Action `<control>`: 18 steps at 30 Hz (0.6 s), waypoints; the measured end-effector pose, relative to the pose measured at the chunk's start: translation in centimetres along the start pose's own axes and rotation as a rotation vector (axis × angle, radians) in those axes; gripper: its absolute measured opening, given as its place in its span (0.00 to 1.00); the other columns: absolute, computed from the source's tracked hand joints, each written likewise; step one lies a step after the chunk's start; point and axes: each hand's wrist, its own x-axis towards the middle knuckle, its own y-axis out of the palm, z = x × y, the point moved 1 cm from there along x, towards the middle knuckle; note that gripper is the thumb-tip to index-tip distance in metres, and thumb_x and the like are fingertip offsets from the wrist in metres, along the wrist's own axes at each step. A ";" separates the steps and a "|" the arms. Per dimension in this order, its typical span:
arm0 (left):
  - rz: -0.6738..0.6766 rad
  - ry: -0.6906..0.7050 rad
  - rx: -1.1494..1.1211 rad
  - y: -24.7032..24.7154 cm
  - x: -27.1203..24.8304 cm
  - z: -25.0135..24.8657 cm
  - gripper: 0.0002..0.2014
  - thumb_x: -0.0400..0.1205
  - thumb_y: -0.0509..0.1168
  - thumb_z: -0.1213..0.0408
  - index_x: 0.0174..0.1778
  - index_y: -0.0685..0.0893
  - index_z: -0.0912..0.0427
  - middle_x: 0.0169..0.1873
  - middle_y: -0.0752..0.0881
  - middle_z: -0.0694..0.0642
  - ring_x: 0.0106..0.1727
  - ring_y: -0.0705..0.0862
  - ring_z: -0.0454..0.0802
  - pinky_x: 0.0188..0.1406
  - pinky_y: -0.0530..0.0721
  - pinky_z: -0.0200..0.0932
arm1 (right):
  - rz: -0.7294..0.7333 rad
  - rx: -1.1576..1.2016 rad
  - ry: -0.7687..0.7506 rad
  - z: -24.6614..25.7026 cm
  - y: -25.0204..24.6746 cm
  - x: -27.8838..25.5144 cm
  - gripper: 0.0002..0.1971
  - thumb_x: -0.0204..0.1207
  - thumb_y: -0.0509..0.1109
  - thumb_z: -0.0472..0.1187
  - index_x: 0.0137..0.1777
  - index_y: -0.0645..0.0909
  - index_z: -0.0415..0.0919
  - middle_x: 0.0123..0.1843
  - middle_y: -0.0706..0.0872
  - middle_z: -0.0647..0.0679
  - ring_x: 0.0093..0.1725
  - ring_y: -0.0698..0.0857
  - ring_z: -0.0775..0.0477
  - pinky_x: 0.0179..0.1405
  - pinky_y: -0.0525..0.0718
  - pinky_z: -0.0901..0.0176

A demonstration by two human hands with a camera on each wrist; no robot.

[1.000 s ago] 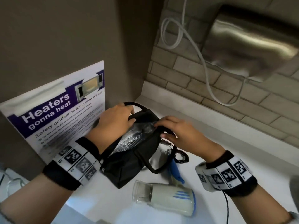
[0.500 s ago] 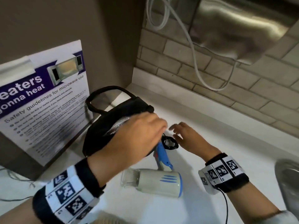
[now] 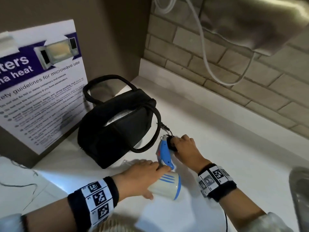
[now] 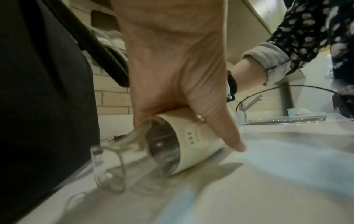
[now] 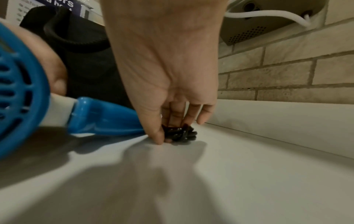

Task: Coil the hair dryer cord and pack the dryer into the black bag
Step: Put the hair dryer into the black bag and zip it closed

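A cream and blue hair dryer (image 3: 167, 186) lies on its side on the white counter, its blue handle (image 3: 164, 152) folded toward the bag. My left hand (image 3: 140, 178) wraps over its barrel (image 4: 193, 141), thumb down on the counter. At the handle's end sits the coiled black cord (image 3: 171, 144), and my right hand (image 3: 184, 148) pinches that bundle (image 5: 180, 134) between thumb and fingers. The black bag (image 3: 115, 128) stands just left of the dryer, unzipped, silver lining (image 3: 117, 117) showing.
A microwave safety poster (image 3: 40, 84) leans behind the bag. A metal hand dryer (image 3: 250, 22) with a white cable (image 3: 205, 52) hangs on the brick wall. A sink rim (image 3: 299, 198) is at the right edge. Bare counter (image 3: 225, 148) lies right of my hands.
Both hands left the bag's opening. The left came down onto the dryer barrel; the right reached the cord bundle and closed on it. The bag now stands unheld.
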 end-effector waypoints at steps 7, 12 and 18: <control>-0.058 0.002 -0.150 -2.0 -0.5 -0.5 0.43 0.67 0.75 0.53 0.73 0.57 0.36 0.61 0.79 0.49 0.61 0.79 0.53 0.55 0.74 0.48 | -0.031 0.490 0.103 -2.1 -2.9 -2.0 0.18 0.76 0.69 0.42 0.63 0.68 0.50 0.43 0.89 0.50 0.47 0.83 0.45 0.51 0.76 0.48; -0.092 0.105 -0.528 -6.2 -2.5 -1.8 0.41 0.67 0.78 0.51 0.69 0.60 0.29 0.60 0.79 0.40 0.59 0.78 0.41 0.60 0.79 0.45 | -0.145 1.134 0.153 -2.2 -8.6 -4.4 0.05 0.80 0.68 0.43 0.52 0.83 0.45 0.37 0.88 0.42 0.38 0.83 0.53 0.44 0.76 0.57; -0.229 0.205 -0.878 -10.9 -5.3 -1.7 0.42 0.65 0.82 0.60 0.69 0.67 0.32 0.62 0.79 0.35 0.64 0.79 0.36 0.63 0.81 0.41 | 0.050 1.296 -0.174 -1.4 -13.3 -7.2 0.31 0.76 0.57 0.67 0.67 0.80 0.44 0.71 0.81 0.42 0.74 0.75 0.42 0.74 0.69 0.44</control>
